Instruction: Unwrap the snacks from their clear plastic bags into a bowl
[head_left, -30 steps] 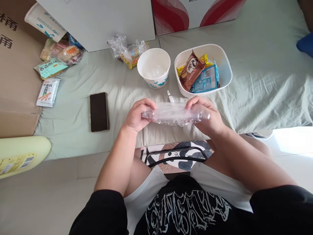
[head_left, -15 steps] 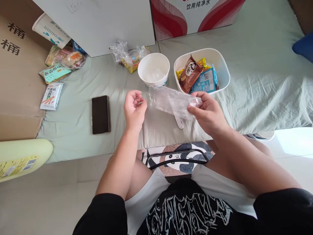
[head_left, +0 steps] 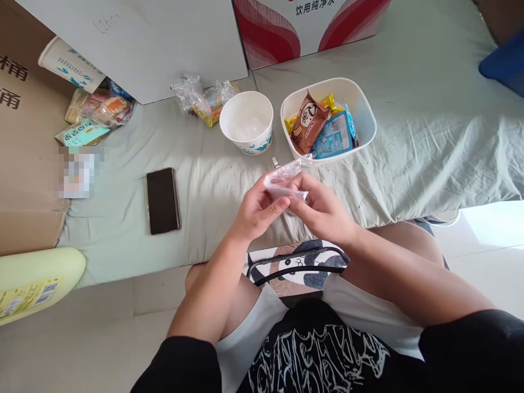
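Observation:
My left hand (head_left: 258,208) and my right hand (head_left: 320,208) meet over the near edge of the pale green sheet (head_left: 409,142). Both pinch a crumpled clear plastic wrapper (head_left: 283,180), bunched small between the fingertips. A little white stick-like piece (head_left: 275,161) pokes out just beyond the wrapper. Behind the hands stand an empty white paper cup (head_left: 246,122) and a white bowl (head_left: 364,114) holding several wrapped snacks (head_left: 317,128).
A black phone (head_left: 162,200) lies face down to the left. Snack packets (head_left: 96,112) and crumpled wrappers (head_left: 202,98) sit at the back left by cardboard boxes (head_left: 20,180). A red and white carton (head_left: 303,24) stands behind. A panda-print bag (head_left: 297,266) rests between my knees.
My left hand let go of the wrapper, then came back to it. The wrapper, earlier stretched wide between both hands, is now bunched small between them. The view shifted slightly.

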`<control>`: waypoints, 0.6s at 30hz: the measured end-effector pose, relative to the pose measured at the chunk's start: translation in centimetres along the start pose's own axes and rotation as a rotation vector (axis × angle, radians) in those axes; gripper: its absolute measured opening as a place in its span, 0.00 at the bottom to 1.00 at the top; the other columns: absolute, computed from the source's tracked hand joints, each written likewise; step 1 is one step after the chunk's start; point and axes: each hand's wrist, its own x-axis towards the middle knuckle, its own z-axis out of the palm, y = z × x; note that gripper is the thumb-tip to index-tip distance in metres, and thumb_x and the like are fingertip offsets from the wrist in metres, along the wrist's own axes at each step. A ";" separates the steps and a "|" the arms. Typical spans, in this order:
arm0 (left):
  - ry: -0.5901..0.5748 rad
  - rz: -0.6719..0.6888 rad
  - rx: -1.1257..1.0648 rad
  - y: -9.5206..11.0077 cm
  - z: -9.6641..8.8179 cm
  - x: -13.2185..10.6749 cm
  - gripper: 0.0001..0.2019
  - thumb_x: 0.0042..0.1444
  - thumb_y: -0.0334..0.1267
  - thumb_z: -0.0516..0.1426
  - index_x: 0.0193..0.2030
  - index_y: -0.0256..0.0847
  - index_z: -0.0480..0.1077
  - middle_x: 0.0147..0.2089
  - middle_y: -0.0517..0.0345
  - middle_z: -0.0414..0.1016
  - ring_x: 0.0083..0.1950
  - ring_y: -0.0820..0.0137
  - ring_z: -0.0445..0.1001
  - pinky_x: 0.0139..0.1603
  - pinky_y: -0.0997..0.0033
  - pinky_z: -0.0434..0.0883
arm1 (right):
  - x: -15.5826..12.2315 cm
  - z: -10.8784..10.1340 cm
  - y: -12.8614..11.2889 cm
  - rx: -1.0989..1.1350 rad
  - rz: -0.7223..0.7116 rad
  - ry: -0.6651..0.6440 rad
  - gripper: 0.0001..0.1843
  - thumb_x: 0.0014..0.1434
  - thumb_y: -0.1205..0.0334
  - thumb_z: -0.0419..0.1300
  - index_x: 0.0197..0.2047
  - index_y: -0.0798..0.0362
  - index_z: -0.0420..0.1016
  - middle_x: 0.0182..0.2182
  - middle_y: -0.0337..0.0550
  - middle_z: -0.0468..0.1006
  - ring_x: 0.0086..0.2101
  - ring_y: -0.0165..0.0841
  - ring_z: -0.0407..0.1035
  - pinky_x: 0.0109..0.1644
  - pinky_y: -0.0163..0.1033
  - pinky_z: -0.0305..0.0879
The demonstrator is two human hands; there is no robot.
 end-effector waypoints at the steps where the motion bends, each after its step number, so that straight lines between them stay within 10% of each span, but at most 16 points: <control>1: 0.059 0.003 -0.007 0.0 -0.2 0.0 0.25 0.53 0.58 0.70 0.52 0.45 0.78 0.48 0.53 0.84 0.50 0.60 0.83 0.54 0.61 0.77 | 0.3 0.1 0.1 0.021 0.027 0.026 0.10 0.67 0.54 0.59 0.36 0.48 0.63 0.29 0.35 0.70 0.29 0.29 0.64 0.35 0.38 0.64; 5: 0.243 -0.073 -0.111 0.2 -1.3 0.5 0.21 0.50 0.58 0.71 0.42 0.44 0.80 0.39 0.55 0.84 0.46 0.59 0.84 0.48 0.60 0.78 | 1.4 -0.3 0.7 -0.054 0.035 0.296 0.17 0.57 0.56 0.68 0.43 0.48 0.65 0.39 0.39 0.74 0.39 0.32 0.70 0.43 0.40 0.69; 11: 0.226 -0.206 -0.129 0.9 -1.7 0.9 0.25 0.37 0.54 0.77 0.36 0.44 0.77 0.33 0.59 0.80 0.34 0.66 0.77 0.38 0.64 0.73 | 2.2 -0.6 1.3 0.148 0.172 -0.035 0.33 0.52 0.54 0.68 0.57 0.48 0.60 0.38 0.39 0.77 0.33 0.31 0.72 0.37 0.40 0.70; 18: 0.482 -0.061 0.072 1.6 -2.4 0.8 0.20 0.43 0.47 0.75 0.32 0.44 0.70 0.31 0.62 0.74 0.33 0.69 0.71 0.39 0.65 0.68 | 3.1 -1.0 0.2 0.141 0.107 0.055 0.20 0.56 0.57 0.61 0.51 0.49 0.63 0.34 0.36 0.77 0.30 0.30 0.71 0.37 0.40 0.67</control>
